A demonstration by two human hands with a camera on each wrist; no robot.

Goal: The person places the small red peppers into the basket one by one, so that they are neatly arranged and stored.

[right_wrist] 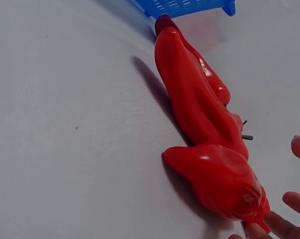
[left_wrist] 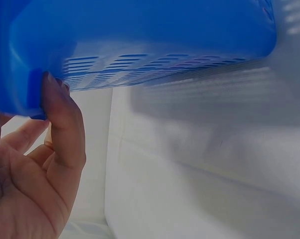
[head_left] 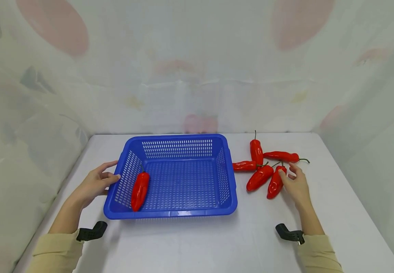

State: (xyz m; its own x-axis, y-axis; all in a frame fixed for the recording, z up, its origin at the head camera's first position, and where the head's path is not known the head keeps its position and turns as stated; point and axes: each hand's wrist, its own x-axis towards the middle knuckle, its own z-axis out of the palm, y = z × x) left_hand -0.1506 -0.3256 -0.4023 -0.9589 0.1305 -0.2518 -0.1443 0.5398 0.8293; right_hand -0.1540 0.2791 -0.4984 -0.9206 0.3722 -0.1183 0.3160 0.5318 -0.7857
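A blue plastic basket [head_left: 180, 182] with slotted walls stands on the table, and one red pepper [head_left: 140, 191] lies inside along its left wall. My left hand [head_left: 92, 184] grips the basket's left rim; the left wrist view shows its fingers [left_wrist: 63, 124] curled at the rim's edge. To the right of the basket several red peppers with green stems lie close together. My right hand [head_left: 296, 185] is at the stem end of the nearest-right pepper [head_left: 275, 185], thumb and fingers spread around it. In the right wrist view this pepper [right_wrist: 220, 179] lies beside the fingertips [right_wrist: 279, 224].
Other red peppers lie just left of and behind that one: a slanted pepper [head_left: 260, 178], one pointing at the basket [head_left: 245, 166], an upright-lying one [head_left: 256, 151] and a sideways one [head_left: 281, 156]. The white table [head_left: 197, 242] meets patterned sheeting [head_left: 197, 94] at back and sides.
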